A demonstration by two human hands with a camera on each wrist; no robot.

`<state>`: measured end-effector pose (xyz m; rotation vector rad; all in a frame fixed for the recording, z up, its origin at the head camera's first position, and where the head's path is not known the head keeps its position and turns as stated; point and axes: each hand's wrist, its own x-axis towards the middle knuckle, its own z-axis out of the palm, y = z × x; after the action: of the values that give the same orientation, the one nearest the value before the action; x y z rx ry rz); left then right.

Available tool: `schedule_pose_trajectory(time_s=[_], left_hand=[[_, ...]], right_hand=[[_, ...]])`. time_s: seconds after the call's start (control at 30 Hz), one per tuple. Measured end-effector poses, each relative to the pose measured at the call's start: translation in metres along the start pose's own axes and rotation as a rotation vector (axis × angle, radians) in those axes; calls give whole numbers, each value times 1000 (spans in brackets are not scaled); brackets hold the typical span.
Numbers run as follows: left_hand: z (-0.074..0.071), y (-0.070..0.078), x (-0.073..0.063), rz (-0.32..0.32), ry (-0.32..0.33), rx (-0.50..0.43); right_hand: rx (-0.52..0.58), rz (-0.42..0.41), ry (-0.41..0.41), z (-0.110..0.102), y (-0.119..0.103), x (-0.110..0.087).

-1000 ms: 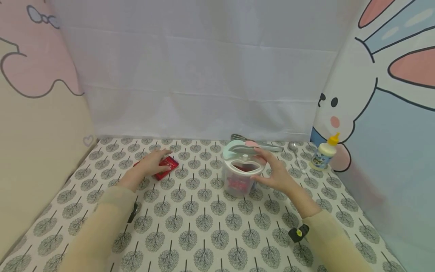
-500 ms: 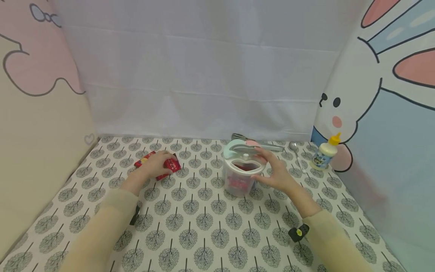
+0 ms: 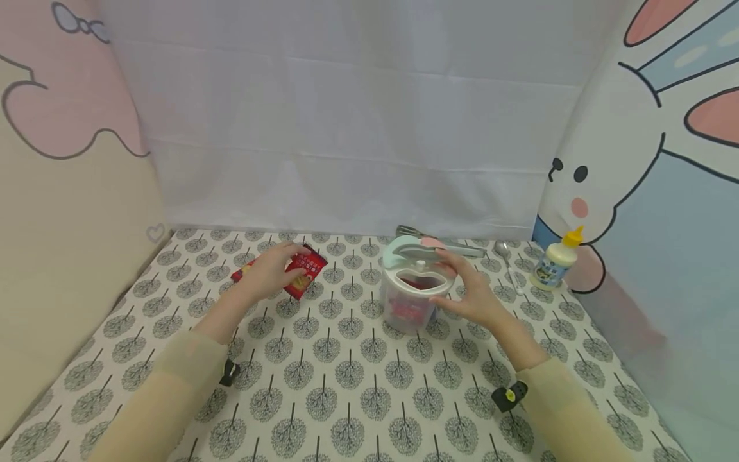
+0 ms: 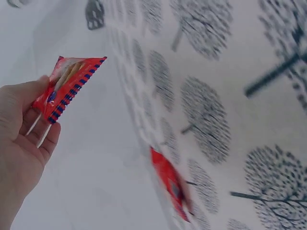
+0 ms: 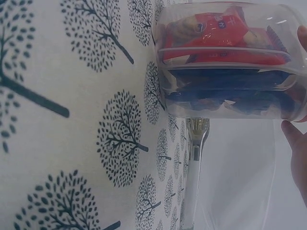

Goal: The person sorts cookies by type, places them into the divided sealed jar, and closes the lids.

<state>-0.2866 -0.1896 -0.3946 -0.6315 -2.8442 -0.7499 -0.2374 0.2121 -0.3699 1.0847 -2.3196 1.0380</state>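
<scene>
My left hand (image 3: 270, 268) pinches a red snack packet (image 3: 308, 269) between thumb and fingers. In the left wrist view that packet (image 4: 72, 88) appears raised off the cloth. Another red packet (image 4: 169, 181) lies on the cloth, partly hidden behind the left hand in the head view. My right hand (image 3: 470, 296) holds the right side of a clear plastic container (image 3: 407, 314), thumb and fingers around its upper edge. Its lid has a heart-shaped opening, a grey handle and mint and pink parts. Inside, the right wrist view shows red packets (image 5: 220, 28) and dark blue ones (image 5: 230, 88) in separate compartments.
Behind the container lies a whisk (image 3: 408, 231), its handle pointing right. A spoon (image 3: 509, 266) lies further right, beside a yellow-capped bottle (image 3: 553, 264) standing upright. Tree-patterned cloth (image 3: 346, 385) covers the table, with fabric walls on three sides.
My left hand has taken hold of one red packet and lifted it up and slightly right, away from the other. My right hand stays on the container.
</scene>
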Motion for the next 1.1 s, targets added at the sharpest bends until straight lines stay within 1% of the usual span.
schedule_pose_trajectory(time_s=[0.17, 0.27, 0.37, 0.47, 0.6, 0.7, 0.8, 0.9, 0.93, 1.0, 1.1], left_hand=[[-11, 38, -4, 50, 108, 18], [-17, 57, -7, 104, 169, 2], [-22, 76, -9, 181, 229, -51], [-26, 95, -9, 245, 272, -110], [-24, 118, -7, 317, 343, -194], [-20, 135, -4, 394, 415, -276], [-14, 148, 1, 463, 478, -363], [-5, 158, 8, 503, 533, -426], [-1, 161, 11, 508, 542, -434], [7, 165, 17, 516, 551, -441], [20, 169, 25, 518, 538, -451]], right_hand=[[2, 16, -3, 0, -2, 0], [5, 16, -4, 0, -2, 0], [6, 8, -4, 0, -1, 0], [10, 9, -8, 0, -1, 0], [12, 21, -14, 0, -2, -1], [8, 22, -17, 1, -1, -2], [2, 30, -18, 5, 12, -5], [-6, 40, -17, 10, 29, -8], [-8, 44, -14, 11, 34, -9], [4, 44, -18, 11, 38, -9], [12, 47, -29, 11, 39, -9]])
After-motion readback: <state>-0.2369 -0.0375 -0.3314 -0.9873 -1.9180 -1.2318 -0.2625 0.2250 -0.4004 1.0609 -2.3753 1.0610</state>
